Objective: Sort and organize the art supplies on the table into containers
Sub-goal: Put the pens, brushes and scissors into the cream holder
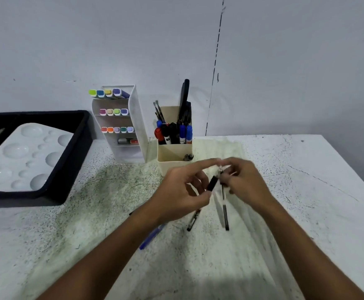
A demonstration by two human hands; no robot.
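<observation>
While pinching: hands (183, 191) on pen (224, 204)

Soft, even indoor light falls on a speckled white tabletop (306, 191), casting faint shadows beneath both forearms. Motion blur smears the fingertips (217, 162); wide-angle distortion bends the frame's edges.

The table (285, 191) is white, speckled with black flecks and stained pale green around the middle. A black tray (77, 135) holds a white palette (20, 156). The white rack (133, 126) shows marker caps (116, 129) in lime, blue, yellow, purple, pink, orange and green. The cream pen holder (172, 152) carries red, black and blue markers (172, 133). A blue pen (150, 237) lies on the table.
</observation>
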